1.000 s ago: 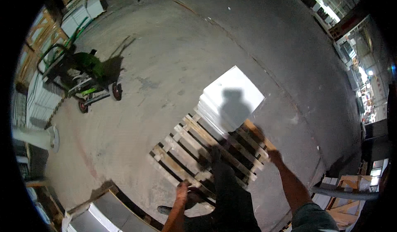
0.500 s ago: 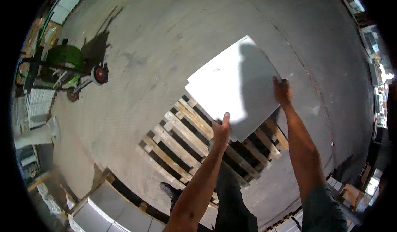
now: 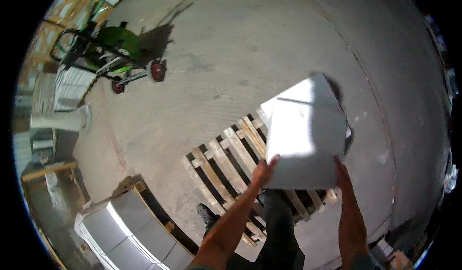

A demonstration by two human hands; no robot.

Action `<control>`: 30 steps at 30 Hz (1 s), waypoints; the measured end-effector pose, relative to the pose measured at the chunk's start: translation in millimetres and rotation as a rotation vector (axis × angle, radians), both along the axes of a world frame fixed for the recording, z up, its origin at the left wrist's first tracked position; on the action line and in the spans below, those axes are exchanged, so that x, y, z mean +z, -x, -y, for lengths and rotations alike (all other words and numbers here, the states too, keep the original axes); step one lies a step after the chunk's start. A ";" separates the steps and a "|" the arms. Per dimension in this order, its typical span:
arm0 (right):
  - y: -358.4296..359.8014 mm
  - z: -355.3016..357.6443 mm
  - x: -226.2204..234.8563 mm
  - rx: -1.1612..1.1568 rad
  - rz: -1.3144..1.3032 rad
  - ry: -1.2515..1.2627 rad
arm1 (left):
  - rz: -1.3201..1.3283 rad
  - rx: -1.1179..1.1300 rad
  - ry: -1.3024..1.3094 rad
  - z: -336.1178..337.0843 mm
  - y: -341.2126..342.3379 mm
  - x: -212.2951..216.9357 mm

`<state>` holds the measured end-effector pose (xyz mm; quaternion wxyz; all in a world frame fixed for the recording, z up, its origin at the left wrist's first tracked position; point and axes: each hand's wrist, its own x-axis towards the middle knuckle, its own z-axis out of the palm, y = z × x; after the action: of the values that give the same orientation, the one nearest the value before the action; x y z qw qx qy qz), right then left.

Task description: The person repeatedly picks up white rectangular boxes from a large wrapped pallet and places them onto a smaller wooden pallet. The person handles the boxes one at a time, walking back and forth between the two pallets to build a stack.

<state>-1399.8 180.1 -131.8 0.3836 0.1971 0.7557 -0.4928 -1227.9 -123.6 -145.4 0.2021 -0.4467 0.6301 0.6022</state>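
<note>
A large white square tile (image 3: 308, 135) is gripped by its two sides, my left hand (image 3: 265, 172) on the left edge and my right hand (image 3: 342, 172) on the right edge. Both hands are closed, with the fingers partly out of sight at or under the edges. The tile tilts above another white tile (image 3: 308, 88), whose far corner shows beyond it. That lower one lies over the far right part of a wooden pallet (image 3: 219, 162). How many pieces are under the held tile is hidden.
My shoe (image 3: 206, 213) stands at the pallet's left side. A framed crate of grey square tiles (image 3: 122, 222) is at the lower left. Farther left are a green wheeled machine (image 3: 115, 44) and a white cylindrical object (image 3: 60, 121), with wood-framed stacks (image 3: 62, 8) behind.
The top tile has come toward me and turned, leaving the lower tile's far part exposed. Both hands have drawn nearer to my body with it. The view has shifted too.
</note>
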 end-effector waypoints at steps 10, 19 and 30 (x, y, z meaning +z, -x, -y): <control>-172.4 32.0 129.1 0.387 0.098 -0.191 | 0.304 0.098 -0.274 22.7 -212.3 117.4; -363.2 200.8 115.7 1.233 0.437 -0.632 | 0.230 0.875 -0.670 -2.8 -570.4 152.9; -736.3 509.7 222.2 1.909 0.047 -0.490 | -0.016 1.882 -0.513 19.6 -858.1 202.2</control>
<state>-663.5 -329.6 90.5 0.5838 -0.4122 0.6709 0.1980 -369.9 -143.2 56.8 -0.2746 -0.7056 -0.1330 0.6396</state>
